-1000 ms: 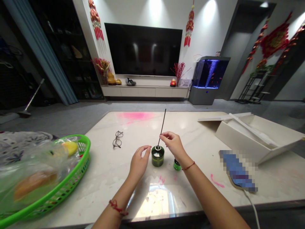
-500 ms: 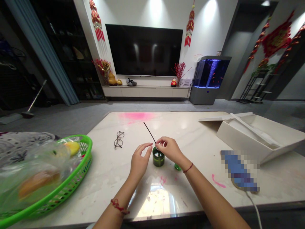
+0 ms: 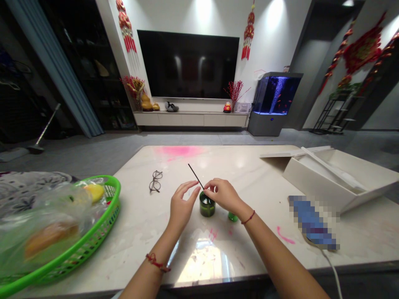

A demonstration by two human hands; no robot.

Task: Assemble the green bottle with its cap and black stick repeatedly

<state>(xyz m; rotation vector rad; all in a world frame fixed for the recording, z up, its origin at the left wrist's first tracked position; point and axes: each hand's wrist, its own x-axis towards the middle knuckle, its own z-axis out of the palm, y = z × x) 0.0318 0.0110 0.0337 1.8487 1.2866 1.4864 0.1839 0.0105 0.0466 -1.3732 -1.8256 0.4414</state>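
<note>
A dark green glass jar [image 3: 207, 210] stands upright on the white table [image 3: 131, 232] in front of me. My right hand [image 3: 225, 195] reaches over its right rim, thumb and fingers pinched on a thin black stick [image 3: 195, 176]. The stick slants up to the left; its lower end is hidden by the fingers at the jar's mouth. Left of the jar, my left hand [image 3: 183, 204] is raised with thumb and fingers apart, fingertips close to the stick. Partly behind my right wrist sits a small green glass object [image 3: 232, 216], its kind unclear.
Eyeglasses [image 3: 155, 181] lie left of centre. A green basket [image 3: 116, 195] with bagged food fills the left side. At right are an open white box [image 3: 318, 182] and a pixelated phone-like object [image 3: 313, 226] with a cable [image 3: 332, 265]. Pink stains mark the tabletop.
The black stick has sunk slightly toward the jar, its upper tip lower now. My left hand has shifted a little and its fingers have spread slightly. The right hand stays at the rim.
</note>
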